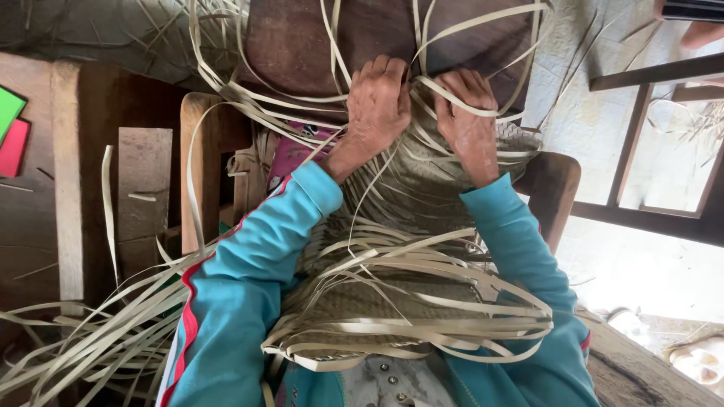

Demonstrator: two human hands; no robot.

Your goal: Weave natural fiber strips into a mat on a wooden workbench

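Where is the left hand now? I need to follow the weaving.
In the head view, the left hand is upper centre, pressing on the woven mat, beside the right hand.

We extend both arms forward, sleeves covering them to the wrists. Our left hand [378,102] is curled knuckles-up, fingers [385,71] bent under. Our right hand [469,120] lies just beside it, fingers curled likewise.

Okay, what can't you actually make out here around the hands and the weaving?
Head view only:
- Fingertips of the left hand and right hand: curled into the strips, so the grip is unclear.
- Woven mat: near part covered by loose strips.
- Strip ends: cut off at the left and top edges.
- Wooden bench: mostly behind the blue sleeves.
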